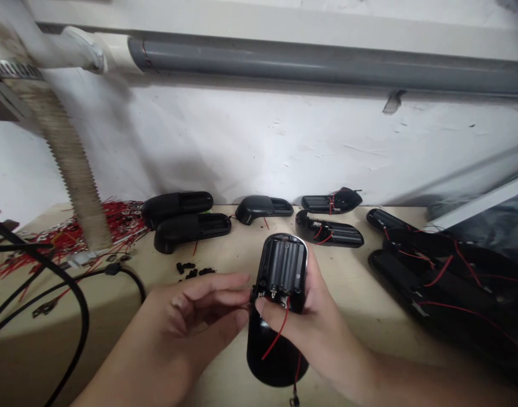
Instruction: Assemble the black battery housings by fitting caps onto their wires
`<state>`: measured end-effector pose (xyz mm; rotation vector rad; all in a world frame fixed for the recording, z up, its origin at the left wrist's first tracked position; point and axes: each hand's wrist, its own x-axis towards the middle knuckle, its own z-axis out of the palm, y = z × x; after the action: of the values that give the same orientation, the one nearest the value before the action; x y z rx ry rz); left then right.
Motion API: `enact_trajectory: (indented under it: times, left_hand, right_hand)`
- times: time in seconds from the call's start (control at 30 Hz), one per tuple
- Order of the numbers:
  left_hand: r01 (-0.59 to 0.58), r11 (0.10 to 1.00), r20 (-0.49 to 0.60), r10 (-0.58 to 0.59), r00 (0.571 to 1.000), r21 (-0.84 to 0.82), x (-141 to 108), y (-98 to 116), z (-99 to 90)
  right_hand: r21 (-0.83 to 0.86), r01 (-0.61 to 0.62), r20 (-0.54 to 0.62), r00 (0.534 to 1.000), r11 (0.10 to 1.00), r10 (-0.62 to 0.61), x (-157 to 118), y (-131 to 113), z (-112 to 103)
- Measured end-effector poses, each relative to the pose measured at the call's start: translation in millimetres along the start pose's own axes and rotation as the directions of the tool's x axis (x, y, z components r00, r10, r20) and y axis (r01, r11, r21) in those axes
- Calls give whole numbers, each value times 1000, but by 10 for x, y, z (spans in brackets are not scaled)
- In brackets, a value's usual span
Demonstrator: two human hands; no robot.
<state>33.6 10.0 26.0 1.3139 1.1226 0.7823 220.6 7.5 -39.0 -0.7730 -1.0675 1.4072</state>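
Held housing point(265, 362): black plastic, smooth, high gloss; its contacts point(273, 291), bright metal
Red lead point(277, 338): thin, smooth plastic-looking coating
Standing housings point(176, 202), left rear: black plastic, matt outer shell
Opened housing point(347, 234), right rear: black plastic, glossy
Wire heap point(125, 221): red coating, silvery metal tabs
Surface point(127, 330): pale, wood-look, smooth, low sheen
Pipe point(284, 63): grey plastic, smooth, satin
Hose point(68, 147): ribbed, dingy, plastic-looking; clamp point(17, 69), slotted metal
Cable point(86, 308): black, smooth, rubber or plastic, cannot tell
Wall point(242, 141): white, matt, chipped in spots
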Motion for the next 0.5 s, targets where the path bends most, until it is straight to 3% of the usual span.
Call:
enact_trajectory:
  times: [0.17, 0.5]
  left_hand:
    - [63, 991, -46, -68, 997, -118, 21, -71, -34]
    - [149, 982, -112, -163, 980, -118, 29, 44, 6]
  right_hand:
    - [35, -47, 48, 998, 998, 46, 4, -15, -14]
    - [50, -69, 64, 996, 996, 66, -11, -20, -13]
